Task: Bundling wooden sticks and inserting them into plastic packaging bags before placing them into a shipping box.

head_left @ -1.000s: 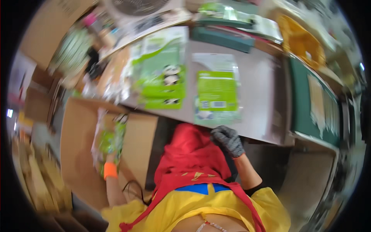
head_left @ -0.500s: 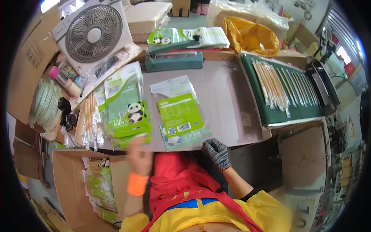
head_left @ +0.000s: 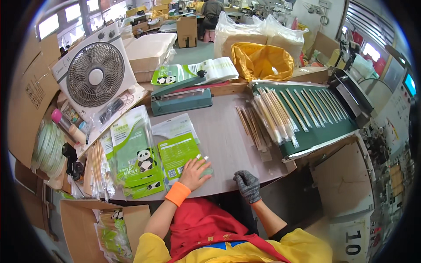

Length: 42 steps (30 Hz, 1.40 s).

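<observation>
My bare left hand (head_left: 195, 174), with an orange wristband, lies flat with fingers spread on the right edge of a green printed bag (head_left: 177, 151). White tips cover two of its fingers. Under that bag lie other bags, one a whitish clear bag (head_left: 175, 126). My right hand (head_left: 247, 186), in a grey knit glove, rests curled at the table's front edge; its palm side is hidden. To the left is a pile of green panda-printed bags (head_left: 133, 147). Wrapped chopsticks (head_left: 274, 116) lie bunched on the green belt (head_left: 302, 143), and several more chopsticks (head_left: 255, 129) lie on the table beside it.
A teal bar sealer (head_left: 182, 102) stands at the table's back, with more bags (head_left: 199, 71) behind it. Left are a fan (head_left: 94, 76) and upright wrapped sticks (head_left: 100, 171). A yellow sack (head_left: 263, 61) sits behind the belt; a carton (head_left: 138, 215) of filled bags stands below left.
My left hand has moved right from the panda bags onto the green bag. Some chopsticks now lie on the table beside the belt. The view has tilted up; my right hand stays curled.
</observation>
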Tool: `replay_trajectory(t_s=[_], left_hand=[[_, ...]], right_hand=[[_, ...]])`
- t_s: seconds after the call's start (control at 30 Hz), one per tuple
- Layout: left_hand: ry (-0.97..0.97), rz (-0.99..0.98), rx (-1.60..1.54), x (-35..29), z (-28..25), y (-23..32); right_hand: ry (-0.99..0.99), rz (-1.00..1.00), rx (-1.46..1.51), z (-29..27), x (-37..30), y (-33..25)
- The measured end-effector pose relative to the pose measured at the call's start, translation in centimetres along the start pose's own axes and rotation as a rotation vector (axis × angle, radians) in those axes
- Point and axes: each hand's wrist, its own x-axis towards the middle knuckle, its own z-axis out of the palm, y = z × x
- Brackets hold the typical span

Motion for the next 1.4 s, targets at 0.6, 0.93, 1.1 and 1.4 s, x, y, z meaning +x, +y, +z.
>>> replay_trajectory(t_s=[0.6,0.93,1.1,1.4], left_hand=[[0.264,-0.118,-0.282,1.6,2.4,2.7],[0.242,-0.119,-0.322,1.8,2.5,2.6],[0.223,-0.080,-0.329,1.6,1.5,0.5],[0.224,-0.327,-0.660,9.9,2.2,3.1]], right_hand=[[-0.066,-0.366,-0.240,5.7,3.3,0.3],[-0.035,-0.304,-0.164,5.4,3.1,0.3],[0.231,-0.477,-0.297,1.0,7.0,0.5],[0.025,0.272,-0.712,-4.3,15.6,6.6]])
